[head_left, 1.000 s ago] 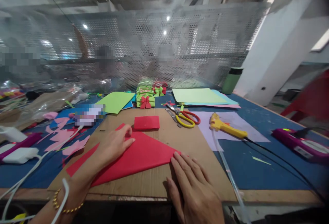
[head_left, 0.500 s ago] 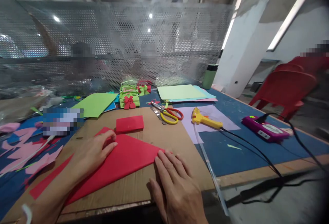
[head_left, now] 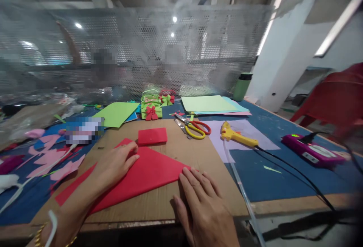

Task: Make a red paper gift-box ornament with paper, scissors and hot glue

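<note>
A red sheet folded into a triangle [head_left: 147,173] lies on a brown cardboard board [head_left: 181,146]. My left hand [head_left: 115,163] lies flat on the sheet's upper left part, fingers stretched out. My right hand [head_left: 205,207] rests flat on the cardboard, its fingertips touching the triangle's right corner. A small folded red rectangle [head_left: 152,136] sits just beyond the triangle. Neither hand grips anything.
Red-and-yellow scissors [head_left: 195,128] and a yellow glue gun [head_left: 238,136] with a black cable lie to the right. Green and pastel sheets, small green boxes with bows [head_left: 151,109], pink cut-outs [head_left: 48,158], a magenta device [head_left: 310,150] and a green bottle [head_left: 242,87] surround the board. A mesh screen stands behind.
Only the camera view has swung right and back; both hands have stayed pressed on the red triangle and cardboard.
</note>
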`<state>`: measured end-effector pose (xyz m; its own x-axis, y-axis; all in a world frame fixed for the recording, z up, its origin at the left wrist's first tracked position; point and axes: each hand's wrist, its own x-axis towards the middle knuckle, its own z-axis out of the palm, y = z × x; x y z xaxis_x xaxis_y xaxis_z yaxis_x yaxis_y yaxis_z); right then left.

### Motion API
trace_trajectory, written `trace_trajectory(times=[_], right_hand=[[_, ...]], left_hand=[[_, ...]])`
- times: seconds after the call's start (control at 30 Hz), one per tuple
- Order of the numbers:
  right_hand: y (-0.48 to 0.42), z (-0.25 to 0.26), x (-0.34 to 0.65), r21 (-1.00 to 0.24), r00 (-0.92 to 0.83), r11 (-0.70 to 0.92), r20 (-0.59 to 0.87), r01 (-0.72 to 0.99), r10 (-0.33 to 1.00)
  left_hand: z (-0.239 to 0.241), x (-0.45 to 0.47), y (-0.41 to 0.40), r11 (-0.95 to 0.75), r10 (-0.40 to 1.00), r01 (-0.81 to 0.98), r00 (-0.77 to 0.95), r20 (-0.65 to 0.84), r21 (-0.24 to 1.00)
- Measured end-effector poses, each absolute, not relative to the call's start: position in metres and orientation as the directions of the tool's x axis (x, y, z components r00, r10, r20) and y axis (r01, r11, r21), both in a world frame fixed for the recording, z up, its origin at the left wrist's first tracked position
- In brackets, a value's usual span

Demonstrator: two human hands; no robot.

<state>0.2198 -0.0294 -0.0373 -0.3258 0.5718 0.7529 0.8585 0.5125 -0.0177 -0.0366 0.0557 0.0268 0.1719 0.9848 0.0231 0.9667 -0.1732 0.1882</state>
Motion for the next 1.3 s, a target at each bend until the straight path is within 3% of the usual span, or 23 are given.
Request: trace_trajectory(times=[0.33, 0.53, 0.8, 0.97, 1.1, 1.3], right_hand=[[-0.005, -0.002, 0.211, 0.275, -0.531, 0.454, 0.454, 0.847, 0.715], [0.0, 0.01, 0.205, 0.427, -0.643, 0.492, 0.371, 0.758, 0.67], [0.009, 0.019, 0.208, 0.454, -0.691, 0.536, 0.319, 0.712, 0.648], [-0.019, 0.016, 0.214, 0.566, -0.801, 0.57, 0.36, 0.596, 0.479], [-0.062, 0.017, 0.222, 0.499, -0.806, 0.632, 0.381, 0.592, 0.454], [-0.05, 0.044, 0.22, 0.161, -0.78, 0.768, 0.232, 0.62, 0.581]], left_hand=[[0.022, -0.038, 0.055, -0.188, 0.978, 0.973, 0.174, 0.115, 0.135], [0.019, -0.039, 0.053, -0.211, 0.968, 0.973, 0.195, 0.158, 0.092], [0.033, -0.024, 0.036, -0.306, 0.935, 0.952, 0.304, 0.186, -0.015], [0.039, -0.011, 0.012, -0.369, 0.906, 0.928, 0.373, 0.201, -0.062], [0.028, -0.006, -0.009, -0.434, 0.867, 0.898, 0.438, 0.239, -0.071], [0.008, -0.011, -0.02, -0.461, 0.81, 0.884, 0.456, 0.368, -0.08]])
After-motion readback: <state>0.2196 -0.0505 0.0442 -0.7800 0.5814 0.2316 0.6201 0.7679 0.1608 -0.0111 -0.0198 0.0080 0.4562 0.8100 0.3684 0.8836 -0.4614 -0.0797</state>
